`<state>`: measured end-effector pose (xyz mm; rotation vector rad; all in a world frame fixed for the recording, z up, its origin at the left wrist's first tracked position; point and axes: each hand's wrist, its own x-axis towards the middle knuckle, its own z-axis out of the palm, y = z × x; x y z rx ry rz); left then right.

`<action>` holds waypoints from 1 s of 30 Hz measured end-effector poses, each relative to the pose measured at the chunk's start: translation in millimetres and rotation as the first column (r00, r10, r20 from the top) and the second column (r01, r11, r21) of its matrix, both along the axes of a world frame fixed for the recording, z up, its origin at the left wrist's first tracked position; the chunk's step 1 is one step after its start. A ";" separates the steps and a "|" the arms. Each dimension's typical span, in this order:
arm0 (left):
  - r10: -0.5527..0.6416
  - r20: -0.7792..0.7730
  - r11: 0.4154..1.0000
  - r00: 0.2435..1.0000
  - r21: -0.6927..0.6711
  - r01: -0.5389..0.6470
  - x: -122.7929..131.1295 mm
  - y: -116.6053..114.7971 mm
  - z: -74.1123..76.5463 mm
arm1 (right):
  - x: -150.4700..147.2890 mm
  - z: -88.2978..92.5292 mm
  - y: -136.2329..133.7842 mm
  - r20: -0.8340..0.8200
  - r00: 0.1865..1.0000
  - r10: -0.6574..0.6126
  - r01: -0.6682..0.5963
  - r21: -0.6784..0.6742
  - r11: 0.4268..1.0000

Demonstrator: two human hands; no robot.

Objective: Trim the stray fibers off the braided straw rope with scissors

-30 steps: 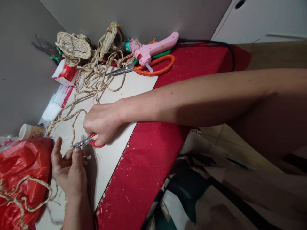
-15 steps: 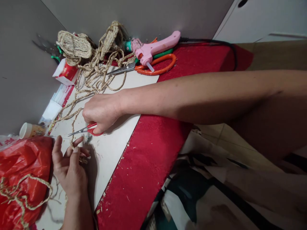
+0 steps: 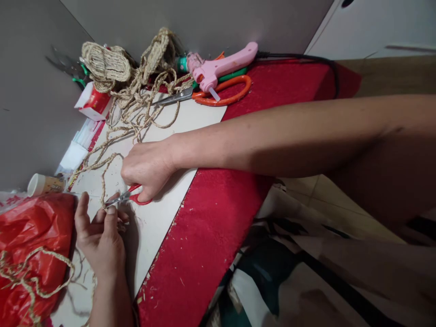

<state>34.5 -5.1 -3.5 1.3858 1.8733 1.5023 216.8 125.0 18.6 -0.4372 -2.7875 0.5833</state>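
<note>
Red cloth (image 3: 190, 236) underneath, a white board (image 3: 170, 197) laid over it; pale scraps scattered along the board's near edge, some on the cloth. Right hand (image 3: 150, 165) above the middle of the board, fingers curled, thumb down on the handle of small red-handled scissors (image 3: 124, 196). Blades point at the left hand and reach the braided cord (image 3: 104, 184) just beside the left thumb tip; whether they have closed fully, cannot tell. Left hand (image 3: 102, 245) palm up near the board's far edge, thumb and fingers pinching the cord, one finger raised clear; fingertips behind the thumb partly hidden. The cord runs from that pinch across the board toward a loose tangle (image 3: 136, 113) over the board's right end. Beyond the tangle, a bound coil (image 3: 105, 66) of like braid. Pink glue gun (image 3: 211, 70) lies across orange-handled shears (image 3: 185, 95) at the board's right edge, black cable (image 3: 306, 56) trailing over the cloth. Along the far edge: green-handled pruners (image 3: 80, 81), red-and-white box (image 3: 97, 102), paper cup (image 3: 46, 185) on its side. At the far left corner, a red plastic bag (image 3: 37, 222), more braid looped over it.
</note>
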 end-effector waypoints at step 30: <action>0.054 0.164 0.999 0.985 -0.012 -0.053 -1.6 2.1 3.5 | 1.9 1.8 13.8 -0.131 0.983 -0.128 0.127 -0.018 0.992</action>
